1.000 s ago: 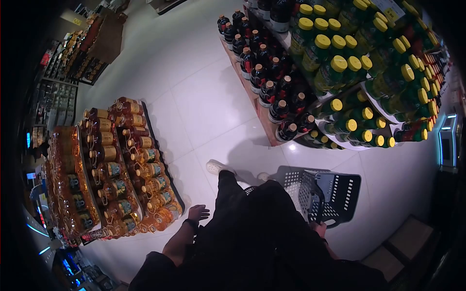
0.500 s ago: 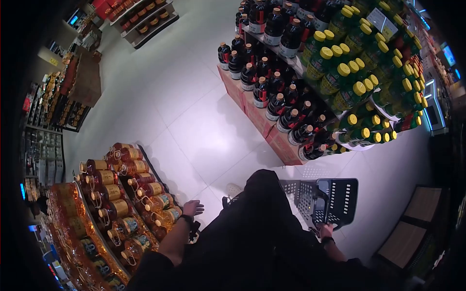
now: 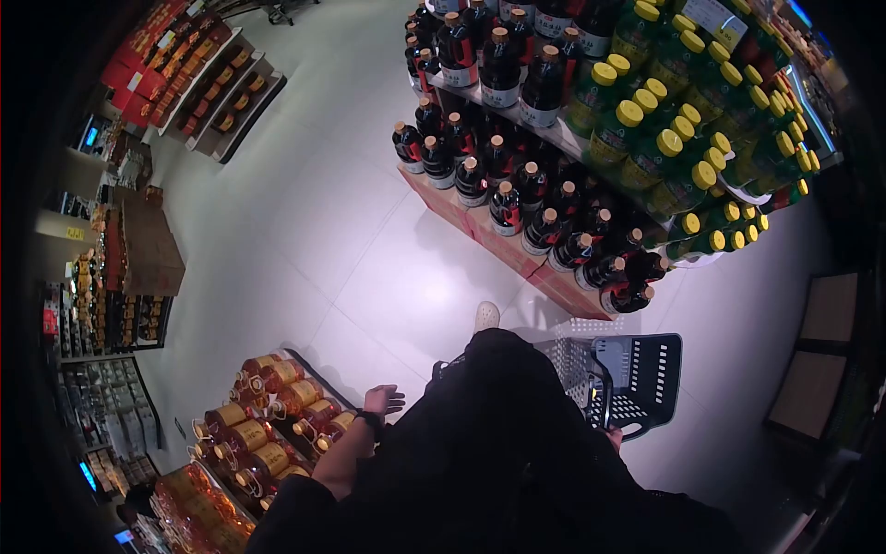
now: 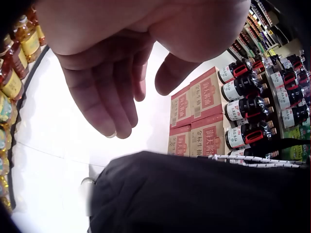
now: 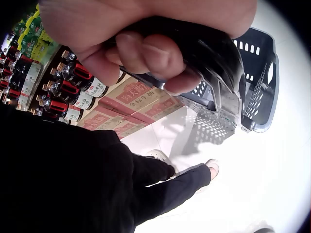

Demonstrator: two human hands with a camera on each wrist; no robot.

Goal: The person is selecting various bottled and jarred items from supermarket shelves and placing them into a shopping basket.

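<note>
My right hand [image 5: 146, 53] grips the black handle [image 5: 214, 53] of a grey plastic shopping basket, its fingers curled round it. In the head view the perforated basket [image 3: 678, 369] hangs beside my right leg. My left hand [image 3: 383, 400] is held low at my left side, fingers loosely extended and holding nothing. Large bottles of golden-amber liquid [image 3: 249, 434] with pale labels and handles stand nearest to it. Ahead on the right, dark bottles [image 3: 506, 210] with tan caps and red handles stand in rows on red-and-tan cartons [image 4: 194, 111].
Green bottles [image 3: 637, 138] with yellow caps are stacked high behind the dark ones. Pale tiled floor [image 3: 369, 249] runs between the displays. A shelf unit [image 3: 231, 111] stands far off at upper left, with a brown box [image 3: 152, 249] nearer. Brown panels [image 3: 801, 392] lie at right.
The person has stepped forward: the amber bottles have slid down the head view, and the far shelf has come into sight. The right hand keeps hold of the basket handle; the left stays free.
</note>
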